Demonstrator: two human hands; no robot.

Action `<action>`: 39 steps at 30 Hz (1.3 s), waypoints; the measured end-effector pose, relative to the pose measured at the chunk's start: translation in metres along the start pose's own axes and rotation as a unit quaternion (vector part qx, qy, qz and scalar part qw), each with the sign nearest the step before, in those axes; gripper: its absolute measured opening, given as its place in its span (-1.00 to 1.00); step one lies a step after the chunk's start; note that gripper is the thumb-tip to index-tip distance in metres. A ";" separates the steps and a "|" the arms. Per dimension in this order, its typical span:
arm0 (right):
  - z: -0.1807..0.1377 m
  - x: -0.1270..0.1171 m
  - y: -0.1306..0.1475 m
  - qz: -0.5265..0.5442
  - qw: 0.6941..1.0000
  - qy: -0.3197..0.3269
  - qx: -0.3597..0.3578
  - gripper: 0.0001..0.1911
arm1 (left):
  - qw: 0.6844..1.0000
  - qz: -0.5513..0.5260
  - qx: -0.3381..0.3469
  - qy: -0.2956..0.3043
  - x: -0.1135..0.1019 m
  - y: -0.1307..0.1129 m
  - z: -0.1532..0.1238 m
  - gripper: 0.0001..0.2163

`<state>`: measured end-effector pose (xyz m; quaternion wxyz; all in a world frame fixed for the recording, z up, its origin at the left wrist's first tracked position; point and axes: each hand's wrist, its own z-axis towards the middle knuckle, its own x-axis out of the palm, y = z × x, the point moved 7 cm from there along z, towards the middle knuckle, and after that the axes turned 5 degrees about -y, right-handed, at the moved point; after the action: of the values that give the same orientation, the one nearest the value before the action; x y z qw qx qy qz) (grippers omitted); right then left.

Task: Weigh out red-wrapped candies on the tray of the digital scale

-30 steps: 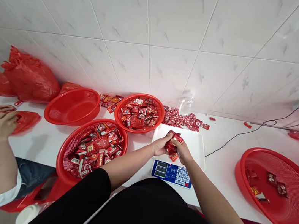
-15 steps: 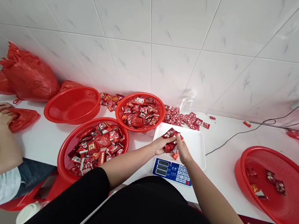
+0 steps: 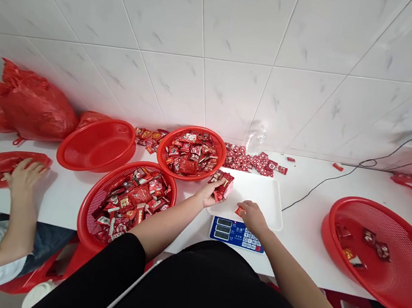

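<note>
Head view: the left hand [image 3: 207,192] is gripping red packets [image 3: 223,186] over the left edge of the scale tray [image 3: 262,195]; near the front edge, one orange-red packet [image 3: 239,211] is lying just left of the nearer right hand [image 3: 253,216], whose fingertips are meeting it; pinched or not, I cannot tell.

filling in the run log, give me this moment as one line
left hand: holding red packets; right hand: touching small packet at scale tray; near left hand: filled basket

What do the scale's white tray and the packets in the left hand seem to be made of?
White tray: probably smooth plastic; even colour, rounded corners. Packets in the left hand: perhaps thin, glossy plastic film; bright print, uneven shine.
</note>
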<state>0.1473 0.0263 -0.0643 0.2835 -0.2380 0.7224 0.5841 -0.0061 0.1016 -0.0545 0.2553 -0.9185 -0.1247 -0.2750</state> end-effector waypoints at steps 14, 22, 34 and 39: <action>0.010 -0.013 0.049 0.234 0.967 -0.098 0.009 -0.71 | 0.992 -0.038 -0.071 0.095 -0.002 0.035 -0.029 -0.74; -0.001 0.017 0.076 0.325 0.945 -0.008 0.036 -0.53 | 0.989 -0.120 0.078 0.023 -0.069 -0.052 -0.070 -0.76; -0.033 0.019 0.027 0.303 0.937 -0.045 0.165 -0.52 | 0.819 -0.187 0.449 -0.304 -0.248 -0.319 -0.187 -0.89; -0.037 0.020 0.024 0.306 0.933 -0.055 0.181 -0.53 | 0.773 -0.121 0.506 -0.364 -0.262 -0.360 -0.199 -0.80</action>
<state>0.1118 -0.0053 -0.0553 0.1685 0.0822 0.8368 0.5144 -0.4412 0.2735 0.0836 0.5836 -0.6654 -0.4393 0.1538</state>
